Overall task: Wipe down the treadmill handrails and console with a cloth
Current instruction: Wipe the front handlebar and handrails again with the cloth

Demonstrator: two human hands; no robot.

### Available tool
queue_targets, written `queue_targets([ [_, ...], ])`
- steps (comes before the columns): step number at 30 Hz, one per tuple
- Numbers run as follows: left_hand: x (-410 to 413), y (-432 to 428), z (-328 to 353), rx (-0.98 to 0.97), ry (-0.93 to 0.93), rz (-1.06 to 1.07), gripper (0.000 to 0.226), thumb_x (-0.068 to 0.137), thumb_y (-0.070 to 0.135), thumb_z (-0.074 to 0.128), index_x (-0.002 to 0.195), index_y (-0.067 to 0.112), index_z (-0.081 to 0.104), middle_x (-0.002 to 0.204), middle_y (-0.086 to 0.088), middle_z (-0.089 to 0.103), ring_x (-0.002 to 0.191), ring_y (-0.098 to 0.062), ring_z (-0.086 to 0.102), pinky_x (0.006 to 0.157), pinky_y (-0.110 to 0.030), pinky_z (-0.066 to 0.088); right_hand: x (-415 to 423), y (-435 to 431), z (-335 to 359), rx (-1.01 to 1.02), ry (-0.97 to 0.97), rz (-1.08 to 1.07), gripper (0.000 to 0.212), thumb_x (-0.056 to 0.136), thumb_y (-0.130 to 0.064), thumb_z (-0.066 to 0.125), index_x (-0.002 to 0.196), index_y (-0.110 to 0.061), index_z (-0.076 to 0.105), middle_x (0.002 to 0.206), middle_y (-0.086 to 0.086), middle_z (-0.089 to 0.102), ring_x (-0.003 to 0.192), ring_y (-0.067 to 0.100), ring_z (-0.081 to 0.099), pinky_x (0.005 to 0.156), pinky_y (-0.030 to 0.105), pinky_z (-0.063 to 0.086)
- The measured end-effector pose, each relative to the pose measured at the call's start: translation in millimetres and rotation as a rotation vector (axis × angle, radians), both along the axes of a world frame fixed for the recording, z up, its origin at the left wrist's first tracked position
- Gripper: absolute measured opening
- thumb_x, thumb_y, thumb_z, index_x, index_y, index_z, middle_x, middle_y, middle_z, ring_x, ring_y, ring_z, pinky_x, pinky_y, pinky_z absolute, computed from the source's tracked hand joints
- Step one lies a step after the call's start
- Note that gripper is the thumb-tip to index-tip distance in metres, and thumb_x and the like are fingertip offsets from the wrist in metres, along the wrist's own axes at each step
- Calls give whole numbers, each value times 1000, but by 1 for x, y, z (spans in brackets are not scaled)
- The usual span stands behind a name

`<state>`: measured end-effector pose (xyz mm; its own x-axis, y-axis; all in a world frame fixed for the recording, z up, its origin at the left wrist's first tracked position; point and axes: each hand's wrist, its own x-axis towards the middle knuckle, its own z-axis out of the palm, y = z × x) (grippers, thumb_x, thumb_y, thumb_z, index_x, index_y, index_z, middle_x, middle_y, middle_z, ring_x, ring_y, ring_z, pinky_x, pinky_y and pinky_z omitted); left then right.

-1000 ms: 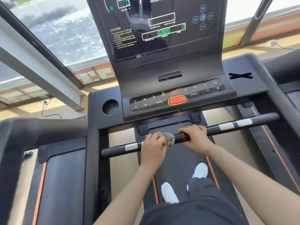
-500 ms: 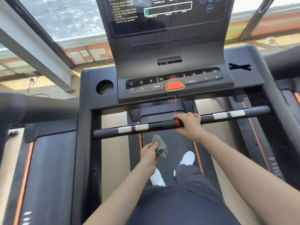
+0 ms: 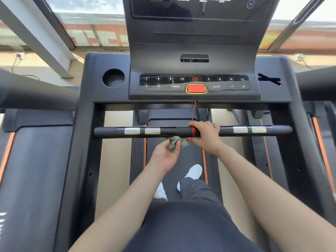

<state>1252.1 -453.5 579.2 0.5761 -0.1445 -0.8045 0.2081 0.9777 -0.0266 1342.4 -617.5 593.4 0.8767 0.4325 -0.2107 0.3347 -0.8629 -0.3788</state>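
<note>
Well out to the left of the left hand (image 3: 164,157), the left side handrail (image 3: 36,93) runs toward the person, its long axis roughly fore and aft. Nearer, the front crossbar (image 3: 109,131) lies level and points straight left to right between the frame's uprights. It carries silver plates (image 3: 132,131) just left of the left hand and another pair beyond the right hand.

The left hand is palm up just under the bar, fingers curled round a crumpled grey-green cloth (image 3: 175,141). The cloth sits bunched at the bar's lower edge, just beside the right thumb; whether it touches the bar I cannot tell. It looks light, soft and limp, so it should mould round the tube readily. It is probably best held in the palm, with the fingers wrapping it over the bar, and slid along the bar's length.

The right hand (image 3: 205,135) grips the crossbar from above, fingers curled over it. It sits right against a red safety cord (image 3: 194,113) that is wound round the bar and leads up to the console (image 3: 227,60) above both hands. The bar looks rigid, fixed and glossy, likely slick. The console's keypad tilts toward the person, and its flat keys probably want only light pressure. Far to the right of the right hand lies the right side handrail (image 3: 320,82).
</note>
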Motion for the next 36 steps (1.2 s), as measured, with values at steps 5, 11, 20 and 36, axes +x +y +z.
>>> queue_targets([
  [5, -16, 32, 3, 2, 18, 139, 21, 104, 6, 50, 98, -7, 66, 95, -19, 72, 87, -29, 71, 73, -35, 64, 0, 0, -3, 10, -23, 2, 45, 86, -37, 72, 129, -37, 59, 113, -9, 65, 112, 21, 51, 92, 34, 19],
  [11, -39, 94, -1, 93, 91, 358, 26, 105, 14, 51, 123, -3, 61, 122, -17, 67, 114, -25, 65, 72, -33, 63, -2, 2, -3, -19, -41, -7, 44, 85, -34, 72, 127, -37, 61, 110, -8, 64, 111, 22, 52, 93, 34, 20],
  [20, -17, 37, 12, 237, 80, 93, 23, 103, 8, 54, 120, -6, 61, 116, -17, 68, 105, -26, 67, 59, -29, 62, -2, 3, -1, -41, -29, -6, 45, 83, -54, 71, 124, -40, 59, 105, -11, 61, 109, 20, 51, 94, 35, 21],
  [36, -65, 64, 73, 699, -93, 93, 29, 107, 14, 46, 114, -2, 68, 110, -16, 72, 102, -26, 68, 88, -33, 60, -53, 67, 51, 238, 189, 26, 76, 79, -42, 79, 146, -40, 44, 165, 2, 14, 147, 27, 12, 114, 54, 16],
])
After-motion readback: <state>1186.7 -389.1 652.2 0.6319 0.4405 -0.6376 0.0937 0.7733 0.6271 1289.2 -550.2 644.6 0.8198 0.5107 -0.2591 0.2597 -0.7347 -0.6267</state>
